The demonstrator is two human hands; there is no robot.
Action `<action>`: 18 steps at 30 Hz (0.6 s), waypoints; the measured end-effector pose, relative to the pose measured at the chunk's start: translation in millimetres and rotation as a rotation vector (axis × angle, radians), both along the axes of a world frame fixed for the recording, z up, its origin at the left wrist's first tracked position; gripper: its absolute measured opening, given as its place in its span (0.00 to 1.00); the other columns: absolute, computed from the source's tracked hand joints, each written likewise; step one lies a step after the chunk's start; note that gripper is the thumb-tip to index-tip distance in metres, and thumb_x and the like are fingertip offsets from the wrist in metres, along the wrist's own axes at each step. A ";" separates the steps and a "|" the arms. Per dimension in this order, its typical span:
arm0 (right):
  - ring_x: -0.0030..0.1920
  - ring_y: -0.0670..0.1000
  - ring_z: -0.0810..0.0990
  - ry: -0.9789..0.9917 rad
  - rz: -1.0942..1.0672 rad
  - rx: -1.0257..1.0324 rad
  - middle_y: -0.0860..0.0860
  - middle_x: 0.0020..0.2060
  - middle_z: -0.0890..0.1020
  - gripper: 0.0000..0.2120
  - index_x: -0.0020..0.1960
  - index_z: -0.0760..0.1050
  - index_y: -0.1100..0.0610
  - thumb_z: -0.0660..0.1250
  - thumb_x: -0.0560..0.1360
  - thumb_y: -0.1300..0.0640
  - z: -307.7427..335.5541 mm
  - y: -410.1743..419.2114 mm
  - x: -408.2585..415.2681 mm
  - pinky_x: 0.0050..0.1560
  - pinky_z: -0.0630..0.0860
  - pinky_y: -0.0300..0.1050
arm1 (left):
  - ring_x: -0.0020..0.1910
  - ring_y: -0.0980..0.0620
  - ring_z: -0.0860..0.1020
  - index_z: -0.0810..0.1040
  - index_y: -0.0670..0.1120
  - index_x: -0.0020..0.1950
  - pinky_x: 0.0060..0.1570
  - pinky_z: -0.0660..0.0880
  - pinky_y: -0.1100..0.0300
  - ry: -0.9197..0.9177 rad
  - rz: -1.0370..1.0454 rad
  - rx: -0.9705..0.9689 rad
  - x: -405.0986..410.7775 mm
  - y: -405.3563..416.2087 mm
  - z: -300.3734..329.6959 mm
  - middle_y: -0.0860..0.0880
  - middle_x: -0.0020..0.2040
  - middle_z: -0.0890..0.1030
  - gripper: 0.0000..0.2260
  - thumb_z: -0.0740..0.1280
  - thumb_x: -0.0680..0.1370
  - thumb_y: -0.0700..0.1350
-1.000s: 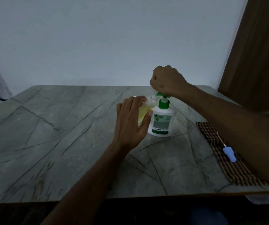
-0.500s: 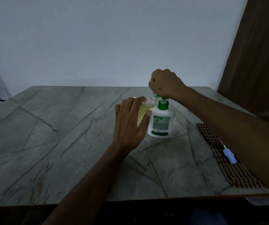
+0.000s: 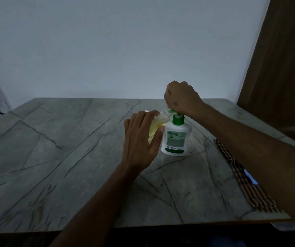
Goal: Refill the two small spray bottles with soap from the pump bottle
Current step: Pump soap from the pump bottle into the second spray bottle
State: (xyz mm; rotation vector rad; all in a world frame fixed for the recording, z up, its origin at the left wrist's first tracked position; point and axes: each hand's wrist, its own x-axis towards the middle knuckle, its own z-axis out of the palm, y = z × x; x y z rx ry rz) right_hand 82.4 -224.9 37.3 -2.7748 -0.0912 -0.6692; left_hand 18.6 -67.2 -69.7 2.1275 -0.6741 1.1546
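One pump bottle [image 3: 176, 138], one spray bottle [image 3: 156, 124] visible.
Left hand [image 3: 141, 139] grips spray bottle, tilted; right hand [image 3: 181, 98], clenched, presses pump head.

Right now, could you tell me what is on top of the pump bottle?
The right hand sits fisted on the pump bottle, over its green pump head. The nozzle tip is mostly covered; any soap flow cannot be seen.

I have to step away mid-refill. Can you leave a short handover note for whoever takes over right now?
Left hand grips a small clear spray bottle of yellowish soap, tilted, its mouth at the green spout.
Right hand, a fist, rests on the pump head of the white green-topped pump bottle standing on the grey stone table.
A blue sprayer cap lies on the striped cloth.
Left: finish filling, recap. Second bottle: not identifiable.
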 end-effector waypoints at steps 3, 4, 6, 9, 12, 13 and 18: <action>0.44 0.57 0.82 0.012 -0.004 -0.017 0.57 0.45 0.82 0.08 0.51 0.78 0.61 0.62 0.79 0.59 -1.0 -1.2 0.9 0.47 0.82 0.52 | 0.54 0.50 0.74 0.77 0.45 0.62 0.54 0.63 0.59 0.002 -0.004 0.005 -0.5 1.0 0.5 0.48 0.56 0.78 0.16 0.62 0.80 0.53; 0.43 0.57 0.81 0.015 -0.001 -0.041 0.57 0.45 0.82 0.08 0.51 0.78 0.61 0.62 0.79 0.59 1.3 -1.3 1.1 0.45 0.80 0.51 | 0.54 0.50 0.74 0.77 0.45 0.63 0.54 0.63 0.59 0.004 -0.004 0.006 -0.4 1.0 0.6 0.48 0.56 0.78 0.16 0.63 0.80 0.52; 0.40 0.56 0.78 0.007 0.012 -0.081 0.56 0.44 0.80 0.08 0.50 0.77 0.62 0.62 0.79 0.58 6.8 -2.0 1.2 0.41 0.76 0.48 | 0.54 0.50 0.74 0.76 0.45 0.63 0.54 0.64 0.58 0.005 -0.009 0.005 -0.4 0.5 0.7 0.48 0.57 0.78 0.16 0.63 0.80 0.52; 0.41 0.58 0.79 -0.011 0.015 -0.081 0.57 0.44 0.80 0.08 0.49 0.76 0.63 0.62 0.78 0.59 9.6 -1.5 2.5 0.42 0.78 0.50 | 0.54 0.50 0.74 0.77 0.45 0.63 0.54 0.64 0.58 0.000 -0.012 -0.006 -0.5 -0.1 1.2 0.48 0.57 0.78 0.16 0.63 0.80 0.52; 0.45 0.59 0.83 0.026 0.025 -0.004 0.58 0.46 0.84 0.08 0.50 0.77 0.61 0.61 0.78 0.59 1.9 -0.1 2.8 0.50 0.83 0.55 | 0.53 0.50 0.74 0.77 0.44 0.62 0.53 0.64 0.58 -0.014 -0.019 -0.012 -0.1 1.1 0.0 0.48 0.56 0.79 0.15 0.64 0.79 0.50; 0.45 0.59 0.84 0.033 0.026 0.014 0.58 0.46 0.84 0.08 0.50 0.78 0.61 0.61 0.78 0.59 -0.5 -0.2 2.6 0.50 0.84 0.56 | 0.53 0.50 0.74 0.77 0.44 0.62 0.53 0.64 0.58 -0.015 -0.021 -0.012 -0.1 1.5 -0.3 0.48 0.56 0.79 0.15 0.64 0.79 0.50; 0.44 0.58 0.82 0.025 0.020 -0.021 0.57 0.45 0.82 0.07 0.48 0.76 0.61 0.62 0.78 0.58 4.7 -3.6 2.4 0.44 0.80 0.51 | 0.53 0.50 0.74 0.77 0.44 0.62 0.53 0.65 0.56 0.000 -0.020 -0.007 -0.3 1.0 -0.4 0.48 0.56 0.78 0.15 0.64 0.79 0.50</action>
